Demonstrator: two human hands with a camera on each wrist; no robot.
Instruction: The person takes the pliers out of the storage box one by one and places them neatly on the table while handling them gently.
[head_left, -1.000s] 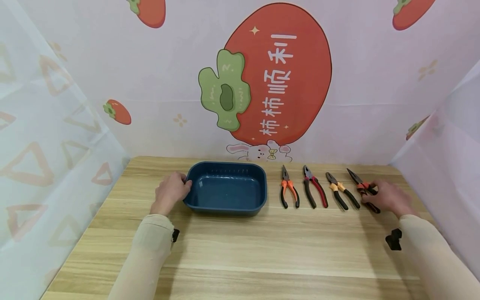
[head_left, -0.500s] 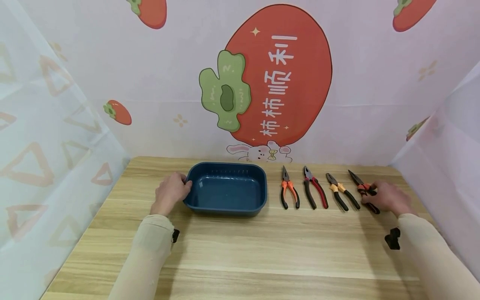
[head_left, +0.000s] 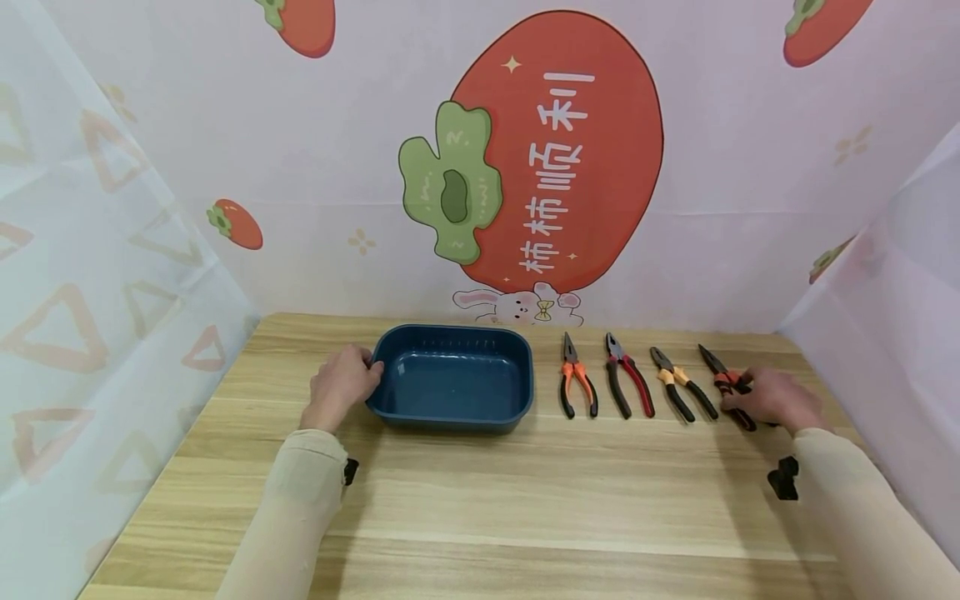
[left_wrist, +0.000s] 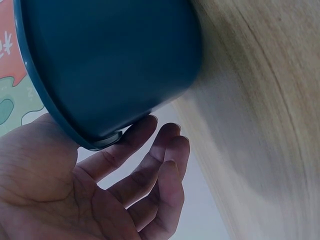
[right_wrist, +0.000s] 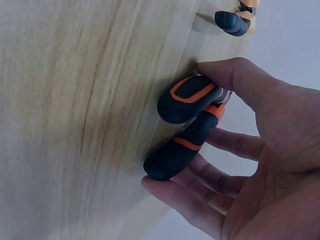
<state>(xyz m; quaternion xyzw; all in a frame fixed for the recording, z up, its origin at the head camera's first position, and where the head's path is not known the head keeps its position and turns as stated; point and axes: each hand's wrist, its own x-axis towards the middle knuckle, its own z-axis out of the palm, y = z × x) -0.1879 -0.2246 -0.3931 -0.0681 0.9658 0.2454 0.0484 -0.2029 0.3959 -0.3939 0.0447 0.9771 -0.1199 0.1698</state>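
Observation:
My left hand [head_left: 343, 387] holds the left end of a dark blue rectangular basin [head_left: 453, 385]. In the left wrist view its index finger lies against the basin's outer wall [left_wrist: 115, 60], while the other fingers curl loosely apart from it; the thumb is mostly hidden behind the rim. At the far right, my right hand [head_left: 776, 398] grips long-nose pliers [head_left: 720, 368] with black and orange-red handles, their nose pointing away. The right wrist view shows both pliers handles [right_wrist: 182, 145] between the thumb and the fingers, low over the tabletop.
Between basin and right hand lie orange-handled long-nose pliers [head_left: 573, 375], red-and-black pliers [head_left: 628, 375] and yellow-and-black pliers [head_left: 681, 383], side by side on the wooden table [head_left: 540, 508]. A printed cloth backdrop [head_left: 315, 167] rises behind the table and along both sides.
The gripped pliers have shifted slightly toward me, their tip lower and a little farther right. My left hand and the basin stay in place.

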